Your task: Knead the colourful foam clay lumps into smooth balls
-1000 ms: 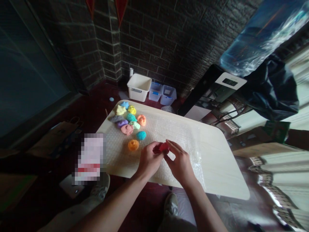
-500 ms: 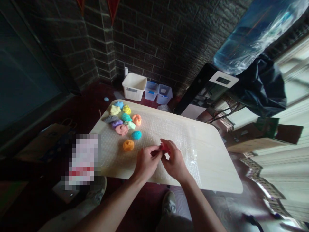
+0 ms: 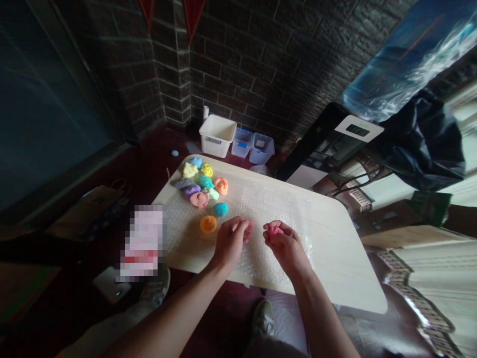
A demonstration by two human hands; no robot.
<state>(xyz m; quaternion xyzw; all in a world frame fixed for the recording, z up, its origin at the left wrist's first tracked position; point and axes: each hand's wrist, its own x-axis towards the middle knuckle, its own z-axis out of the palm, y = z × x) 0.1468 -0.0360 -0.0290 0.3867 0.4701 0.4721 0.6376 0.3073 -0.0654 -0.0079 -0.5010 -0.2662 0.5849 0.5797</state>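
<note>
My right hand (image 3: pixel 286 246) is closed around a lump of pinkish-red modelling clay (image 3: pixel 276 231), which shows between thumb and fingers. A short gap to its left, my left hand (image 3: pixel 231 243) has its fingers curled in, with a piece of similar pink clay (image 3: pixel 251 226) showing at the fingertips. Both hands are held over a sheet of bubble wrap (image 3: pixel 257 199). Nearest to my left hand lie an orange clay lump (image 3: pixel 208 224) and a teal clay ball (image 3: pixel 220 209). Farther back is a cluster of several clay lumps, among them a salmon one (image 3: pixel 199 200) and a peach one (image 3: pixel 221 186).
The bubble wrap covers much of a pale wooden table (image 3: pixel 357 268) with rounded corners. Beyond its far edge stand a white basket (image 3: pixel 218 141) and two clear plastic bins (image 3: pixel 262 149). A black-and-white water dispenser (image 3: pixel 324 144) is at the back right, near a cardboard box (image 3: pixel 410 231).
My hands, together before, have moved apart, with pinkish-red clay in the right and a pink piece in the left. The whole view has shifted slightly.
</note>
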